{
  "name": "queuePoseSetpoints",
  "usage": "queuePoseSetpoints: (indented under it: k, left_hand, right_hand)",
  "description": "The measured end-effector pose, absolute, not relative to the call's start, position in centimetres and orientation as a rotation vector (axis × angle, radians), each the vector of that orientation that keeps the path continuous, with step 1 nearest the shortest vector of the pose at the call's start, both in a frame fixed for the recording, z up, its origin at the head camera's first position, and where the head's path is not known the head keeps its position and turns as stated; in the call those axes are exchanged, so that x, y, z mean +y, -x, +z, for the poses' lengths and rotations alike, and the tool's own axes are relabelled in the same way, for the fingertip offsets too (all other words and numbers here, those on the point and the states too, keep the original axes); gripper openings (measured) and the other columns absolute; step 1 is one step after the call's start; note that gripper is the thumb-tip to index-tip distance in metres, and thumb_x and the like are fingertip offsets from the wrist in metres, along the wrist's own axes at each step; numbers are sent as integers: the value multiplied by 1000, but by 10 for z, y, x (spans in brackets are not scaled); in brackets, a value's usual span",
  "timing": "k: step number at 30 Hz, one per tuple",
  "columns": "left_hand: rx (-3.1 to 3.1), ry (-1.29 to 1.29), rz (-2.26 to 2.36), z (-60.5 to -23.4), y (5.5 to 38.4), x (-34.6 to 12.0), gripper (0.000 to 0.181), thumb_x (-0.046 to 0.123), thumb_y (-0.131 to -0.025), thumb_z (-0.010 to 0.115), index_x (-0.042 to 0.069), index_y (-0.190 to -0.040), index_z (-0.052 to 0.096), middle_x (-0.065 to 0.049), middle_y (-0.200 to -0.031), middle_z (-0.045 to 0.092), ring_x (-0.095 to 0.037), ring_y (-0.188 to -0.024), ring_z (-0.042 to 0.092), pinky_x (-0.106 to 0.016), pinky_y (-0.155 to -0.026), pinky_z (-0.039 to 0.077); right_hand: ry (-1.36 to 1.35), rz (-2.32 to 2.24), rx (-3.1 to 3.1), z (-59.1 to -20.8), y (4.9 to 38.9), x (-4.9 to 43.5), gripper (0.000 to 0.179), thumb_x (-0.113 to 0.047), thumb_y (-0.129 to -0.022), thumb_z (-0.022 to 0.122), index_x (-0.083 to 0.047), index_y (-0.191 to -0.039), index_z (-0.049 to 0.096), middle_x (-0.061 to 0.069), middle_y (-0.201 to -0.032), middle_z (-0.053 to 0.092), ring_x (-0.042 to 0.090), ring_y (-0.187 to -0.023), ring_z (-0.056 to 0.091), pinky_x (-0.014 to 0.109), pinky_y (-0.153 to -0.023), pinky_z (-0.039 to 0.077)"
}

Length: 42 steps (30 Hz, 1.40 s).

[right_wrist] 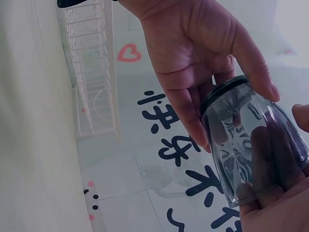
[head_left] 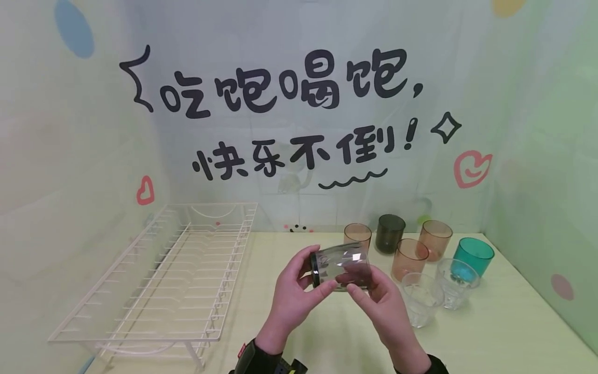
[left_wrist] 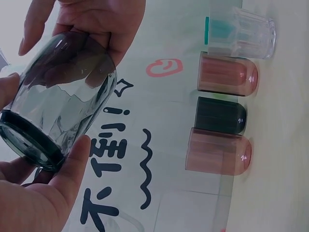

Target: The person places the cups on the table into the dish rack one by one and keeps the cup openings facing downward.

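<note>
A smoky grey drinking glass (head_left: 343,259) with a thick dark base lies tilted on its side in the air between both hands. My left hand (head_left: 299,291) grips it at the base end, thumb in front and fingers behind. Toward the rim end, my right hand (head_left: 385,306) holds the glass, its fingers curled along the far side and visible through the wall. The left wrist view shows the right hand (left_wrist: 104,24) around the upper part of the glass (left_wrist: 63,92). In the right wrist view, the left hand (right_wrist: 193,53) is at the dark base.
A white wire dish rack (head_left: 175,291) stands on the table at left. Right of the hands are orange tumblers (head_left: 435,244), a dark tumbler (head_left: 390,239), a teal tumbler (head_left: 476,254) and clear glasses (head_left: 420,306). Printed curtains enclose the table's back and sides.
</note>
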State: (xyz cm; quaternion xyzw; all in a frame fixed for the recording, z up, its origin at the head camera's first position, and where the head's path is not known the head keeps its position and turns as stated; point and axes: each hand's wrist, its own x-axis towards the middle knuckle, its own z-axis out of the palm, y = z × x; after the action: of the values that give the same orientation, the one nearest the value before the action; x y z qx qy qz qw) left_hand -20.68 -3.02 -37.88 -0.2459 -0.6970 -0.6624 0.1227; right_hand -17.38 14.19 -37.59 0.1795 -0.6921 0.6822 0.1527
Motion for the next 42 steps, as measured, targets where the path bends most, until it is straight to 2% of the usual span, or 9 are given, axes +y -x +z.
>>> queuePoseSetpoints:
  k: [7,14,17,24,33,42]
  left_hand:
    - [-2036,678,-1979,-374,201,-29,62,24,-73,73,22,-128,43,-5,-119,49,-20,-101,54,-32,-81,47]
    - [-2042,649,-2006,-358,186,-29,62,19,-73,73,14,-127,43,-10,-117,49,-27,-100,54,-33,-81,47]
    - [-2053,630,-2012,-362,187,-31,63,20,-72,73,16,-127,43,-9,-117,50,-25,-100,54,-32,-81,47]
    - [-2026,614,-2021,-374,194,-37,65,24,-71,75,21,-127,43,-8,-118,49,-25,-99,55,-32,-78,48]
    - [-2028,599,-1990,-366,192,-45,64,26,-70,75,22,-126,44,-8,-116,50,-23,-96,56,-33,-75,49]
    - [-2034,571,-1939,-361,189,-55,66,26,-69,76,21,-126,44,-8,-115,51,-23,-96,55,-32,-76,49]
  right_hand:
    - [-581,1891,-1993,-375,175,145,26,-7,-84,58,-7,-110,57,11,-96,63,25,-96,53,33,-82,44]
    - [-612,1874,-2010,-373,173,147,27,-7,-84,58,-7,-111,56,10,-97,63,24,-99,53,33,-83,43]
    - [-627,1868,-2039,-374,172,149,28,-8,-84,58,-9,-112,56,9,-98,63,24,-101,53,33,-87,41]
    - [-657,1805,-2124,-373,170,157,35,-12,-86,57,-13,-121,51,5,-106,62,21,-111,49,30,-97,32]
    - [-727,1690,-2152,-375,170,175,46,-7,-85,57,-16,-129,45,3,-123,53,19,-115,47,25,-101,26]
    - [-780,1535,-2235,-377,170,186,54,-12,-83,61,-18,-132,41,0,-131,48,17,-121,41,22,-101,24]
